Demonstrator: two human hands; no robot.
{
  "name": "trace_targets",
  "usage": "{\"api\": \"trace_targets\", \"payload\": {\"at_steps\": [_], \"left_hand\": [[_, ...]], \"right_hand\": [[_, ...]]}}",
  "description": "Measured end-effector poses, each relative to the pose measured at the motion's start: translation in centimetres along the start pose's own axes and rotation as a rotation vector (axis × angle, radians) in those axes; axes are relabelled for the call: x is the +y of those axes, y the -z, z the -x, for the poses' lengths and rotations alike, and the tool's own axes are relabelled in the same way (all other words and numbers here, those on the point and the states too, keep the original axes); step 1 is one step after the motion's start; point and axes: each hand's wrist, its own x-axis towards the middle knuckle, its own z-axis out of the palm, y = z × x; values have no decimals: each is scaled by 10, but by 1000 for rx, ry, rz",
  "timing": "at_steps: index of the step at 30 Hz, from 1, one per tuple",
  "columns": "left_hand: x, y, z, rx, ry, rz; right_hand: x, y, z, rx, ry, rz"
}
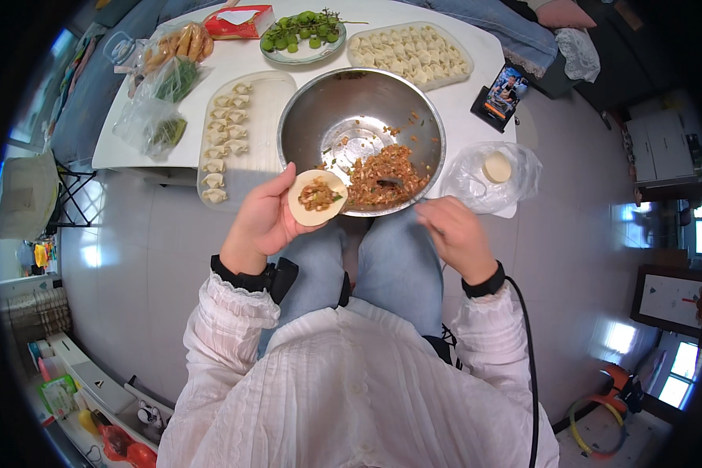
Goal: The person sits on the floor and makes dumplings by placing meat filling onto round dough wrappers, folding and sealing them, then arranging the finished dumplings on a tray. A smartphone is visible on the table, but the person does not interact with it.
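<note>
My left hand (pixel 263 213) holds a round dough wrapper (pixel 299 212) at its edge, palm up. A mound of minced filling (pixel 317 195) sits in the wrapper's middle. Just outside the lower right rim of a large metal bowl (pixel 310 123), my right hand (pixel 457 234) hovers with bent fingers; whether anything is between them cannot be seen. Inside the bowl, more filling (pixel 380 167) is heaped towards the near right, and a dark utensil (pixel 390 182) is partly sunk in it. To the right, a stack of wrappers (pixel 496 167) rests on a clear plastic bag (pixel 465 181).
Left of the bowl, folded dumplings (pixel 217 136) line a plastic tray (pixel 257 158). A second tray (pixel 408 52) is full of dumplings. Green grapes (pixel 307 29) on a plate, a tissue pack (pixel 240 22), bagged food (pixel 175 52) and a propped phone (pixel 503 93) share the white table (pixel 117 137).
</note>
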Motion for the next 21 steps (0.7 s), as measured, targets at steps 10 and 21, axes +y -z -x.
{"api": "trace_targets", "payload": {"at_steps": [10,21], "left_hand": [[-19,-17,-7,-143,116,55],[-34,-38,-3,-30,62,-242]], "right_hand": [[-52,7,-22,38,65,99],[-72,-16,-53,150,-95,-106]]}}
